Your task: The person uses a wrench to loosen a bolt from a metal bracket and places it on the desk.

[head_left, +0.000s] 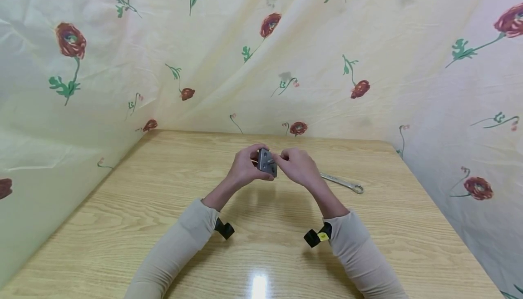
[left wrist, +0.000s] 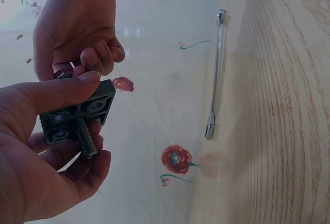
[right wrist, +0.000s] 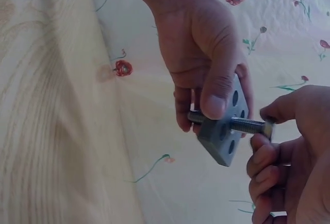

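A small grey square metal plate with round holes [head_left: 267, 162] is held above the middle of the light wood-grain table [head_left: 163, 226], between both hands and clear of the surface. The left hand [head_left: 245, 168] grips the plate by its edges, the thumb laid across one face and the fingers curled behind it. A silver threaded bolt [right wrist: 238, 124] is passed through one of the plate's holes: in the right wrist view its head end sits against the right hand's fingertips and its threaded shank runs through the plate, and in the left wrist view the threaded end [left wrist: 85, 138] projects from the far face. The right hand [head_left: 297, 166] pinches the head end of the bolt between thumb and curled fingers.

As judged from this position, insertion of the bolt is done. No nut is seen on the projecting thread, so fastening is judged not yet done. The remaining holes in the plate are seen unfilled. Whether the bolt is fully seated against the plate cannot be told.

Black wrist-mounted camera housings are seen at both beige sleeves; a small yellow tag [head_left: 324, 236] is carried on the right one, and any writing on it is too small to be read.

Further back, to the right of the hands, a long silver metal spanner [head_left: 342, 182] lies flat on the table, untouched and well apart from the plate. No marking can be read on it.

Behind the table, a cream cloth printed with red flowers [head_left: 310, 53] is hung as a backdrop. No brand, label or legible writing is found in any view.
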`<action>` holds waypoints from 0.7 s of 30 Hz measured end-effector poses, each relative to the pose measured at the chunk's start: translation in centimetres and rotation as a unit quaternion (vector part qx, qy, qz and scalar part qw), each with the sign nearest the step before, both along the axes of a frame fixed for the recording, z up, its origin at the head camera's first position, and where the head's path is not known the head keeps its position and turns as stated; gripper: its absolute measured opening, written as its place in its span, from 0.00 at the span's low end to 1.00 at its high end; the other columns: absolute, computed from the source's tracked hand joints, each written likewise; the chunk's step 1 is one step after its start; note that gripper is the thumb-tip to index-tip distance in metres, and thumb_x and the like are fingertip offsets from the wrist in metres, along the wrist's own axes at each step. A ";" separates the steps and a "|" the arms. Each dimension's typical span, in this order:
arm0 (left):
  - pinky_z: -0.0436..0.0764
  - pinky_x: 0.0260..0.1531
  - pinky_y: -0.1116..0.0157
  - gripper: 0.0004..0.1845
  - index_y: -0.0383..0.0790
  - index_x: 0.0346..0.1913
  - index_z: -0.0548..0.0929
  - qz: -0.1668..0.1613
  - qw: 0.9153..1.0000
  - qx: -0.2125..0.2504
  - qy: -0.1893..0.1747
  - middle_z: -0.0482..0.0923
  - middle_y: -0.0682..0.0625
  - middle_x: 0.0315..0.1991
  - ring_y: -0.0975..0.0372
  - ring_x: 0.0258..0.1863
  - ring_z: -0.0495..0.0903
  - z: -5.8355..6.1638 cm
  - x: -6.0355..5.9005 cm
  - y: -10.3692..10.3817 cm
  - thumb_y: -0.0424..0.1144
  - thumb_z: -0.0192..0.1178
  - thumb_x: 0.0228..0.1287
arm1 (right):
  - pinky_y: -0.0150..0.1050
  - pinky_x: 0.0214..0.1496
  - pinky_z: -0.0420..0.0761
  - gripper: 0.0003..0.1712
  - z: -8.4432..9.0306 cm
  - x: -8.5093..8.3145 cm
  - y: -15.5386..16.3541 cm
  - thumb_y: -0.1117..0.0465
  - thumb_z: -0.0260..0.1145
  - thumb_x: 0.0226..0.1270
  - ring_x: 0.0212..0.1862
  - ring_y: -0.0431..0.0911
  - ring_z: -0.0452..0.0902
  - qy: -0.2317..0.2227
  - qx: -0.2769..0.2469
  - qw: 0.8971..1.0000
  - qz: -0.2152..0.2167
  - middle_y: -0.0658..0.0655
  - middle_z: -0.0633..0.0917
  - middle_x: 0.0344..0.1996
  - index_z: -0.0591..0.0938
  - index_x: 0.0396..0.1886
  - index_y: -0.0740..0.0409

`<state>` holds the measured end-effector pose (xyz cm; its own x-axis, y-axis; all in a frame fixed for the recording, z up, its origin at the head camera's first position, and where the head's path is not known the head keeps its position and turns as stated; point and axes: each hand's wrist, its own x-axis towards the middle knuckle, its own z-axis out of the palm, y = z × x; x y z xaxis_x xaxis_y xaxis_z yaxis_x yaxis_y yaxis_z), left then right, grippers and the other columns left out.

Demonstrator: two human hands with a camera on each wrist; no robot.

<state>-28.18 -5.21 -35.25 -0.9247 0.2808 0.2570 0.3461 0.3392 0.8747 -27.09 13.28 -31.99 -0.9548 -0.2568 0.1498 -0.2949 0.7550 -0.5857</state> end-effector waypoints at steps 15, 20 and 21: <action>0.83 0.41 0.62 0.37 0.42 0.58 0.79 0.008 1.000 0.002 -0.004 0.87 0.39 0.47 0.53 0.43 0.83 0.1 0.0 -0.1 0.29 0.81 0.39 | 0.35 0.23 0.64 0.10 0.2 -0.2 0.3 0.60 0.66 0.62 0.19 0.42 0.65 0.055 -0.062 0.995 0.053 0.50 0.73 0.17 0.83 0.41 0.58; 0.82 0.41 0.62 0.37 0.42 0.58 0.79 0.008 1.000 0.006 -0.002 0.87 0.39 0.47 0.53 0.43 0.83 0.1 0.0 -0.1 0.29 0.81 0.39 | 0.35 0.26 0.60 0.09 -0.1 -0.2 0.3 0.67 0.67 0.57 0.20 0.42 0.60 0.079 -0.093 0.991 0.058 0.47 0.66 0.16 0.85 0.39 0.57; 0.82 0.41 0.62 0.37 0.43 0.58 0.79 0.008 1.000 0.007 -0.003 0.87 0.39 0.47 0.53 0.43 0.83 0.1 0.0 -0.1 0.29 0.81 0.38 | 0.35 0.27 0.60 0.10 -0.1 -0.2 0.2 0.69 0.67 0.57 0.21 0.42 0.58 0.080 -0.098 0.990 0.057 0.47 0.64 0.16 0.85 0.39 0.57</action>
